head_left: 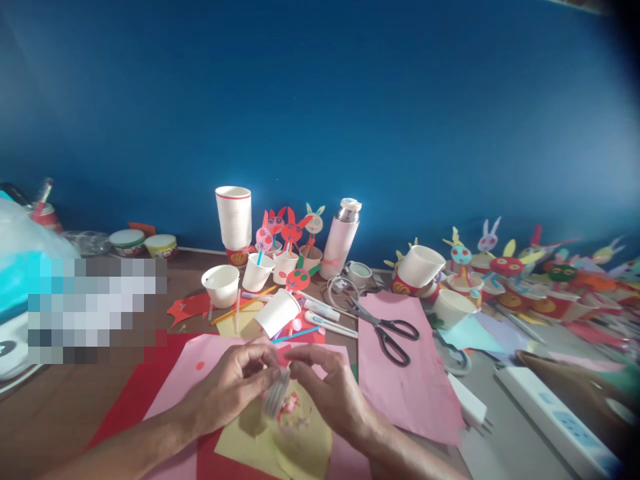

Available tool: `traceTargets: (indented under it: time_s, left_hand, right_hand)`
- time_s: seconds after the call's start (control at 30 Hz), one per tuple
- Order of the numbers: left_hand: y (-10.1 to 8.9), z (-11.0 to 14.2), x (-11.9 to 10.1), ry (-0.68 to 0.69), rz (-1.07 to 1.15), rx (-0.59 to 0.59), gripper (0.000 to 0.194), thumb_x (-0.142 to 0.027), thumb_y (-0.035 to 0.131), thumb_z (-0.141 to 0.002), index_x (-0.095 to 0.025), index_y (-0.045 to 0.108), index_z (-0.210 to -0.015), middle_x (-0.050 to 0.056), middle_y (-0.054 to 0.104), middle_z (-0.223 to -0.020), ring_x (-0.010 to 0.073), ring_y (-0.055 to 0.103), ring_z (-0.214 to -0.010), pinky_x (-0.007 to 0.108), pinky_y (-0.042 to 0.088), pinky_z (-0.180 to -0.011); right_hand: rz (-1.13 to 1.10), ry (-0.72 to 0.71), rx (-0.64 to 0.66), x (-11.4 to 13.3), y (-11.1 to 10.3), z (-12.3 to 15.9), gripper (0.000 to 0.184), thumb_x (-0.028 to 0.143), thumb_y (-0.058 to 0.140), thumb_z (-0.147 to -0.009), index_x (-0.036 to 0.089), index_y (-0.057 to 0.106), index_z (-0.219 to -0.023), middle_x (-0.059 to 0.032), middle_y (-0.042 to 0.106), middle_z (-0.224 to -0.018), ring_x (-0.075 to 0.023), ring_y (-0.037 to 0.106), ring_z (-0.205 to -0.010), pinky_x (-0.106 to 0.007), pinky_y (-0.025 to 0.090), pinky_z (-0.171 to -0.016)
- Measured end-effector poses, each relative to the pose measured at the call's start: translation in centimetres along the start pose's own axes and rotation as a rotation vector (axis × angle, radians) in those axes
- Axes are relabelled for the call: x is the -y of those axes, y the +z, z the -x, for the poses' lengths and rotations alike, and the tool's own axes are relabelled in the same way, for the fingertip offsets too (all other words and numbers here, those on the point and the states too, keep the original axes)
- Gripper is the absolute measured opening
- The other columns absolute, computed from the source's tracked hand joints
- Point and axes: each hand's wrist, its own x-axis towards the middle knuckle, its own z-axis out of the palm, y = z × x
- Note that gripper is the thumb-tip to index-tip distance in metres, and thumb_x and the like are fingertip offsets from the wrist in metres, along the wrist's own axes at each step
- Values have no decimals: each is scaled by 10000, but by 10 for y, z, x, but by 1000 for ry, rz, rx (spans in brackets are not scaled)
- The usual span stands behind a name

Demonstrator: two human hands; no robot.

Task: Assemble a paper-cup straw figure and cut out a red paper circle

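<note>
My left hand [227, 390] pinches a small, pale, ridged thing [275, 395], blurred and shaped somewhat like a roll. Close beside its upper edge, my right hand [333, 390] has thumb and forefinger pressed together; what they grip, if anything, is too small to make out. Beneath both hands lies yellow paper [250, 443] bearing small red and pink paper scraps [291, 403]. Pink sheets [170, 407] and a red sheet [133, 390] are under that. Just beyond my fingers a white paper cup [278, 313] leans tilted, near a paper rabbit face in red and green [299, 279].
Black-handled scissors [390, 330] rest on pink paper [415, 400] at right. Behind stand stacked cups [233, 217], a pink flask [341, 240] and several cups with paper rabbit faces. A utility knife [330, 325] lies mid-table; a power strip [555, 417] is front right.
</note>
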Motion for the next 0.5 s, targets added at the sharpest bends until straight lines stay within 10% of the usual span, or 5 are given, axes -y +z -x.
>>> traceTargets:
  time_s: [0.23, 0.5]
  left_hand:
    - [-5, 3, 3, 122, -169, -83, 263, -362, 468, -860, -171, 537, -693, 22, 522, -860, 128, 463, -685, 243, 354, -593]
    - [-8, 3, 6, 81, -104, -150, 241, -378, 466, -864, -188, 534, -732, -17, 518, -735, 120, 440, -630, 236, 352, -592]
  right_hand:
    - [765, 93, 43, -17, -87, -34, 247, 254, 454, -876, 248, 680, -976, -6, 691, -911, -164, 630, -799, -222, 439, -678]
    - [1091, 352, 50, -54, -194, -42, 292, 380, 583, -758, 211, 660, -983, -83, 659, -941, -245, 620, -826, -293, 411, -656]
